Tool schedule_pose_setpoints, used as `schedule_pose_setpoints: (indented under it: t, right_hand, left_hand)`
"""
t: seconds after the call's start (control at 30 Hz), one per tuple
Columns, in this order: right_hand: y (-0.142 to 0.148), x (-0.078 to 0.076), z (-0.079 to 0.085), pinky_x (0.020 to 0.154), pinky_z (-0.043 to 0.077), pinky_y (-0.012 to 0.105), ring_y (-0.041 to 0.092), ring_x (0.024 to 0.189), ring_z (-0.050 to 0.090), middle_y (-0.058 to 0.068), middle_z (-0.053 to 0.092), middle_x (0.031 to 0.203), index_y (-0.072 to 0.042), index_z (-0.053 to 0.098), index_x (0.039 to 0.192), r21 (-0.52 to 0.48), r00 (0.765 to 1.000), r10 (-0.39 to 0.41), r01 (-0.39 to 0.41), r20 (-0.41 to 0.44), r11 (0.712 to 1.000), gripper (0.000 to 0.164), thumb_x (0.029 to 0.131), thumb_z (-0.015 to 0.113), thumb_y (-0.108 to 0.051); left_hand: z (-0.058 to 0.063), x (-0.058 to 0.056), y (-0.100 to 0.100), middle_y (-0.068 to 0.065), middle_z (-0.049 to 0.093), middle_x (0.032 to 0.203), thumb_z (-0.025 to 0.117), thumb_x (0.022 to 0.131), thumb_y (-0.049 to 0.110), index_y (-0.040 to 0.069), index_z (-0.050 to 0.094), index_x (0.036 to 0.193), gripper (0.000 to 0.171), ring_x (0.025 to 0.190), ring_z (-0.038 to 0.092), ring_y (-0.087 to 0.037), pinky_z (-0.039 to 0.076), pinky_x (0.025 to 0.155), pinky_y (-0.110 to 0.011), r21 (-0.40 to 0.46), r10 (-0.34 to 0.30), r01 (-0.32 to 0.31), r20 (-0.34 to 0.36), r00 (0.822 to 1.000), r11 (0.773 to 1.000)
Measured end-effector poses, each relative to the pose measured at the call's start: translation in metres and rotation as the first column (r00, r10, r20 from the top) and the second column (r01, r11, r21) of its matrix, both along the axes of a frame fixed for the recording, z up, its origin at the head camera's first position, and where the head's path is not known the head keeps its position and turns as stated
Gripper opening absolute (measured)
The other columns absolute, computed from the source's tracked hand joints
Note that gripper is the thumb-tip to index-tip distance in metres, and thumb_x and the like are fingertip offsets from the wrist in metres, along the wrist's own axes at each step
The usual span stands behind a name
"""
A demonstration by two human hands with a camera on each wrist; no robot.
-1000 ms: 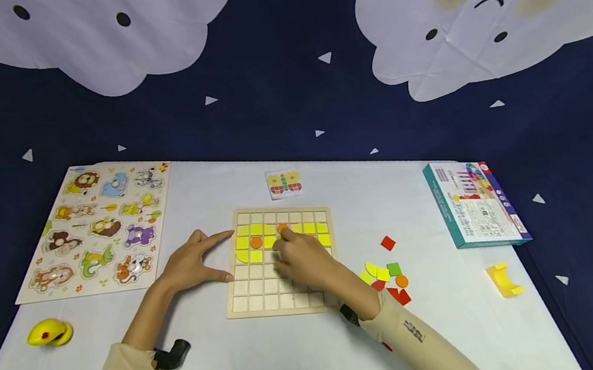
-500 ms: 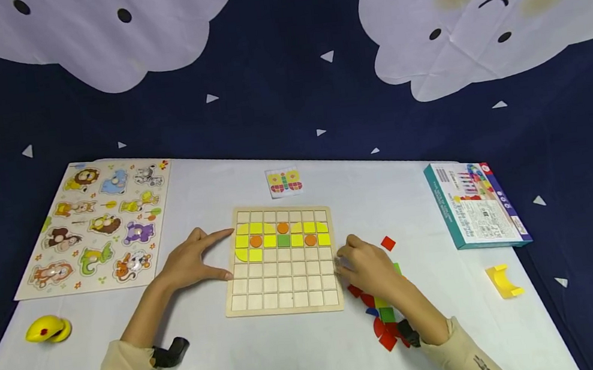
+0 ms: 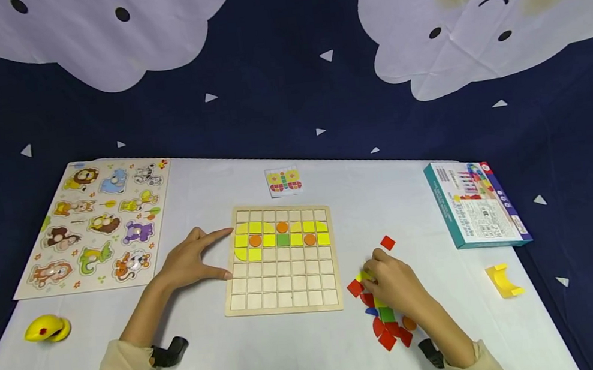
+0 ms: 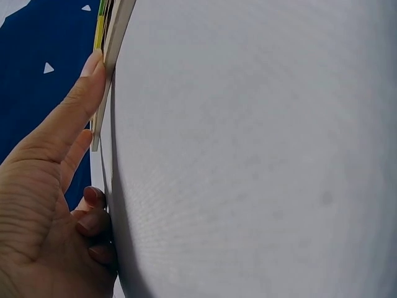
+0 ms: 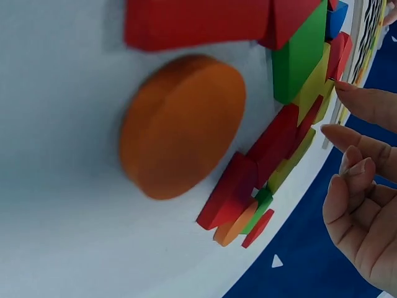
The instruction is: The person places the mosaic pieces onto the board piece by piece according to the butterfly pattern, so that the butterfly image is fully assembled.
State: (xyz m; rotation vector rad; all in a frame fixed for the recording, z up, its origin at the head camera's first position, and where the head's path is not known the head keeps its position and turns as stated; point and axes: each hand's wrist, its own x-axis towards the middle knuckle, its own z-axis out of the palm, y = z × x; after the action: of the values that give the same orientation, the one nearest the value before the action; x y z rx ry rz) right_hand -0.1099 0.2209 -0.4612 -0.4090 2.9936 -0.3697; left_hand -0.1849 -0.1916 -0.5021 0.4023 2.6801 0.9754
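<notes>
In the head view a square wooden grid board (image 3: 286, 303) lies mid-table. Yellow squares (image 3: 254, 228) and curved yellow pieces, orange discs (image 3: 282, 227) and a green square (image 3: 283, 240) fill part of its upper rows. My left hand (image 3: 189, 262) spreads thumb and index finger against the board's left edge; in the left wrist view the thumb (image 4: 87, 81) rests at that edge. My right hand (image 3: 396, 280) is over loose coloured pieces right of the board. Its thumb and index fingertips (image 5: 332, 130) are apart beside a yellow piece (image 5: 325, 102).
Loose red (image 3: 387, 340), green, blue and orange pieces lie around the right hand. A butterfly pattern card (image 3: 284, 182) sits behind the board. An animal puzzle (image 3: 95, 230) and yellow toy (image 3: 47, 329) are left; a box (image 3: 477, 202) and yellow curved block (image 3: 504, 281) are right.
My right hand has moved from the board to the loose pieces on the right, uncovering a green square and an orange disc on the grid. My left hand stays at the board's edge.
</notes>
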Motion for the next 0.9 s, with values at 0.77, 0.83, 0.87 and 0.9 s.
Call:
schedule_pose_setpoints:
  t: [0.77, 0.83, 0.87, 0.9]
  right_hand:
    - [-0.0037, -0.002, -0.0035, 0.057, 0.047, 0.024, 0.014, 0.061, 0.048, 0.008, 0.055, 0.081, 0.005, 0.075, 0.091, 0.007, 0.997, -0.056, 0.056, 0.055, 0.998, 0.03, 0.074, 0.085, -0.018]
    - [-0.0037, -0.0038, -0.0022, 0.058, 0.049, 0.025, 0.015, 0.062, 0.05, 0.008, 0.057, 0.083, 0.004, 0.075, 0.092, 0.006, 0.998, -0.05, 0.05, 0.042, 0.999, 0.032, 0.074, 0.085, -0.019]
    - [-0.004, -0.0048, -0.0011, 0.059, 0.05, 0.025, 0.015, 0.063, 0.05, 0.009, 0.058, 0.085, 0.004, 0.075, 0.093, 0.006, 0.998, -0.046, 0.045, 0.033, 0.999, 0.032, 0.074, 0.086, -0.019]
    - [-0.0047, -0.0059, 0.0, 0.06, 0.05, 0.026, 0.015, 0.063, 0.05, 0.009, 0.059, 0.086, 0.004, 0.075, 0.094, 0.005, 0.999, -0.039, 0.039, 0.024, 0.999, 0.033, 0.074, 0.085, -0.019]
  left_hand:
    - [-0.0002, -0.001, -0.0002, -0.005, 0.038, 0.091, 0.092, 0.06, 0.046, 0.025, 0.05, 0.147, 0.099, 0.073, 0.036, -0.018, 0.03, 0.064, -0.031, -0.012, -0.005, 0.005, 0.003, 1.0, 1.0]
    - [-0.0002, -0.0009, -0.0002, -0.005, 0.038, 0.091, 0.092, 0.06, 0.046, 0.025, 0.05, 0.147, 0.099, 0.073, 0.036, -0.018, 0.031, 0.064, -0.031, -0.014, -0.004, 0.004, 0.001, 1.0, 1.0]
    - [-0.0002, -0.0009, -0.0001, -0.005, 0.038, 0.091, 0.092, 0.059, 0.046, 0.025, 0.05, 0.147, 0.099, 0.073, 0.036, -0.018, 0.031, 0.064, -0.031, -0.014, -0.003, 0.003, 0.0, 1.0, 1.0]
    - [-0.0002, -0.0009, -0.0001, -0.005, 0.038, 0.091, 0.092, 0.059, 0.046, 0.025, 0.05, 0.147, 0.1, 0.073, 0.036, -0.018, 0.031, 0.064, -0.032, -0.014, -0.001, 0.001, 0.0, 1.0, 1.0]
